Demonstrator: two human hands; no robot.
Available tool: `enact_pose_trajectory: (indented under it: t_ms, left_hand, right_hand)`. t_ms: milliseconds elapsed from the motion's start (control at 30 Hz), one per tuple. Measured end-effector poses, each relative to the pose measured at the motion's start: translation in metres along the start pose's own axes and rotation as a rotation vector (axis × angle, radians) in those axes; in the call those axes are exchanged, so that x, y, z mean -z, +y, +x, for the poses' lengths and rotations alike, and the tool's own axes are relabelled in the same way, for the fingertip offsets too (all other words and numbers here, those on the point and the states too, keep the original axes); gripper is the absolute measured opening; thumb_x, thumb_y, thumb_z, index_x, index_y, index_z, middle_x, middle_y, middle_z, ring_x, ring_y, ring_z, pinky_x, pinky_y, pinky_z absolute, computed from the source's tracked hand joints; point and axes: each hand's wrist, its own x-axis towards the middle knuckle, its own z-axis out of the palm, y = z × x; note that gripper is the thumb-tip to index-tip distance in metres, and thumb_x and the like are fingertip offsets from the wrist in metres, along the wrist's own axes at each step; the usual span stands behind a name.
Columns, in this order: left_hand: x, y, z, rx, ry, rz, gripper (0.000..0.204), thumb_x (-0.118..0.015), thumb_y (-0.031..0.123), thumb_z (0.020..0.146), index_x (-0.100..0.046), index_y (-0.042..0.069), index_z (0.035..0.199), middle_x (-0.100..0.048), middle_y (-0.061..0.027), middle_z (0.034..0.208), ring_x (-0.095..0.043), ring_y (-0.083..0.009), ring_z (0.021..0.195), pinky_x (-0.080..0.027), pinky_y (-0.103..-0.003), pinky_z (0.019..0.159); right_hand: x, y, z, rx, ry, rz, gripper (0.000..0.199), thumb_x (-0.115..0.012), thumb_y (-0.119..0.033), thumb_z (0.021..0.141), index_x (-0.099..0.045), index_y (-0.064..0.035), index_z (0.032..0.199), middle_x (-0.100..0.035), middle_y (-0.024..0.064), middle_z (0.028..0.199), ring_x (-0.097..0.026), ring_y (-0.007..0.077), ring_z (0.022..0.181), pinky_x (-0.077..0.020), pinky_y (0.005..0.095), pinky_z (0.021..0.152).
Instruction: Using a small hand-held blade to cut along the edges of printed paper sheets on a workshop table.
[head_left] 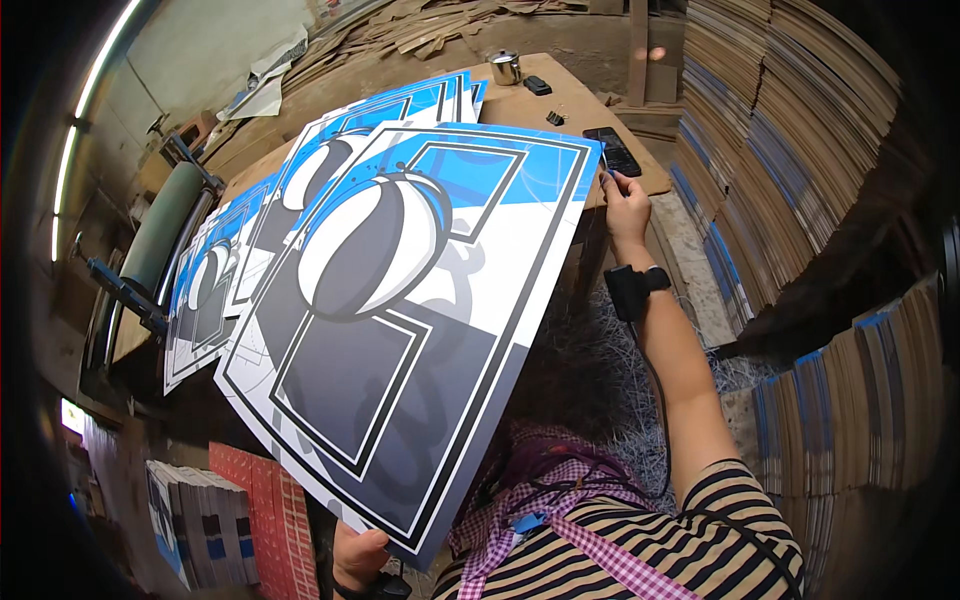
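Observation:
A large printed sheet (480, 270) with a basketball design in blue, white and grey slopes from the table down toward me. At its lower corner my left hand (360, 556) grips the edge, thumb on top and the other fingers hidden. My right hand (628, 205) is closed in a pinch beside the far right corner. Something small and dark shows at those fingertips, too small to make out. More sheets of the same print (315, 170) lie fanned out behind and to the left, partly covered by the one I hold.
On the brown table (570, 85) are a metal mug (505, 68), a small black object (537, 86) and a black phone-like device (612, 150). A machine with a green roller (165, 235) stands left. Tall cardboard stacks (760, 130) rise on the right. Bundled boards (205, 525) stand lower left.

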Motion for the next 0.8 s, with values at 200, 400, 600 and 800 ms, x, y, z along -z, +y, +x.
enact_pose_trajectory:
  t_ms: [200, 400, 600, 800]
  left_hand:
    - [-0.008, 0.021, -0.002, -0.067, 0.111, 0.039, 0.077, -0.067, 0.010, 0.061, -0.036, -0.009, 0.129, -0.053, -0.0182, 0.121, -0.056, -0.0301, 0.108, -0.043, -0.038, 0.095]
    - [0.048, 0.056, 0.034, -0.228, 0.079, 0.173, 0.067, -0.060, 0.026, 0.068, -0.043, -0.006, 0.124, -0.057, -0.0162, 0.116, -0.059, -0.0281, 0.100, -0.048, -0.036, 0.087]
    - [0.173, 0.079, 0.095, -0.568, -0.242, -0.237, 0.066, -0.031, 0.054, 0.093, -0.044, 0.000, 0.129, -0.049, -0.0158, 0.131, -0.046, -0.0275, 0.121, -0.030, -0.041, 0.107]
    - [0.062, 0.013, 0.130, -0.332, -0.207, -0.540, 0.071, -0.032, 0.058, 0.091, -0.036, 0.001, 0.133, -0.046, -0.0164, 0.133, -0.051, -0.0307, 0.116, -0.048, -0.041, 0.091]
  right_hand:
    - [0.024, 0.009, 0.027, -0.400, -0.117, 0.143, 0.032, -0.062, -0.032, 0.087, -0.062, -0.0009, 0.085, -0.062, 0.0037, 0.072, -0.058, 0.0106, 0.063, -0.0463, 0.0241, 0.056]
    - [0.037, -0.058, 0.018, -0.685, -0.400, 0.765, 0.024, -0.057, -0.027, 0.089, -0.058, -0.0040, 0.096, -0.062, 0.0068, 0.083, -0.061, 0.0147, 0.068, -0.0502, 0.0251, 0.055]
    - [0.054, -0.086, -0.042, -0.691, -0.509, 0.630, 0.035, -0.061, -0.006, 0.081, -0.051, 0.0013, 0.114, -0.060, 0.0081, 0.095, -0.061, 0.0183, 0.084, -0.0520, 0.0307, 0.076]
    - [0.081, -0.157, -0.158, -0.542, -0.762, 0.413, 0.048, -0.065, -0.008, 0.081, -0.043, -0.0002, 0.124, -0.056, 0.0072, 0.096, -0.059, 0.0140, 0.079, -0.0489, 0.0243, 0.067]
